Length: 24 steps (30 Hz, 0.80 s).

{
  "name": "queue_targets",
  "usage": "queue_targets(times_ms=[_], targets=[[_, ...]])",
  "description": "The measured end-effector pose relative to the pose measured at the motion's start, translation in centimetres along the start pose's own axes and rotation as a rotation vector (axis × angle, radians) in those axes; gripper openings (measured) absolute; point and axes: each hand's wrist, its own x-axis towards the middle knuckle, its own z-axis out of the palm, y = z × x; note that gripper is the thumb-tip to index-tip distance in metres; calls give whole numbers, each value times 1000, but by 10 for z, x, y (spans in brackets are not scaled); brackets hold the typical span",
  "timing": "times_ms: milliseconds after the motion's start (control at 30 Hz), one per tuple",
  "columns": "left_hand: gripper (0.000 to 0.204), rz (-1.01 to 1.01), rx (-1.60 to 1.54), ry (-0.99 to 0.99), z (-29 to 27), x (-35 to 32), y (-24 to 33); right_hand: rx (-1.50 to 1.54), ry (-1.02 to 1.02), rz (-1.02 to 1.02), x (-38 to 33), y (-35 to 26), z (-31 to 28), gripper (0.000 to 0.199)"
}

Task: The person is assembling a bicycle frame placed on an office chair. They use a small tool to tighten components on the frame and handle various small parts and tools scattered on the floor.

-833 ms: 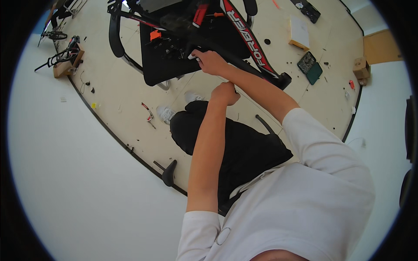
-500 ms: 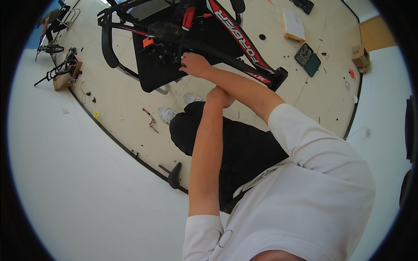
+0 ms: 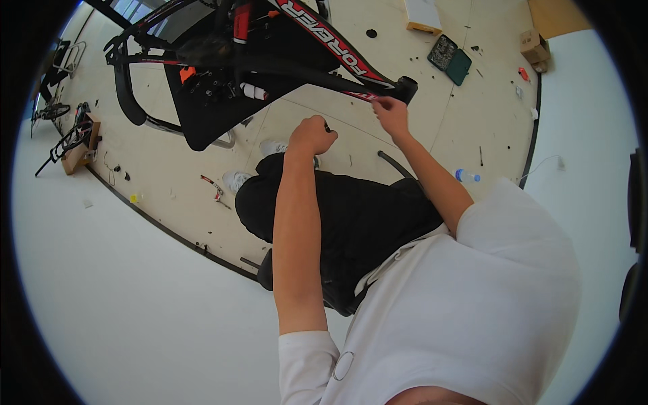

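While the black chair props up the bicycle frame, likely for easy reach, the right hand is at one tube, contact and grip unclear; the left hand curls around a small dark object.

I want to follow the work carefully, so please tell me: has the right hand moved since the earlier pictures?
Yes. Against the bicycle frame, the right hand has gone rightward, from the black seat's edge to near the head tube.

A bottle lies on the floor, well apart from a cardboard box near the white wall.
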Motion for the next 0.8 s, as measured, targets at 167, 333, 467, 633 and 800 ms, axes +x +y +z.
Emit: queue_targets(times_ms=[167, 333, 467, 633, 800], targets=[[39, 7, -42, 48, 7, 4, -8, 172, 79, 338, -17, 25, -37, 20], [44, -40, -39, -63, 0, 6, 0, 261, 113, 311, -6, 32, -32, 23], [46, -42, -37, -75, 4, 8, -7, 224, 101, 314, 0, 32, -24, 23], [39, -31, -34, -2, 10, 7, -15, 197, 91, 309, -1, 31, -21, 24], [35, 0, -29, 49, 12, 6, -17, 178, 70, 315, -2, 26, -19, 25]])
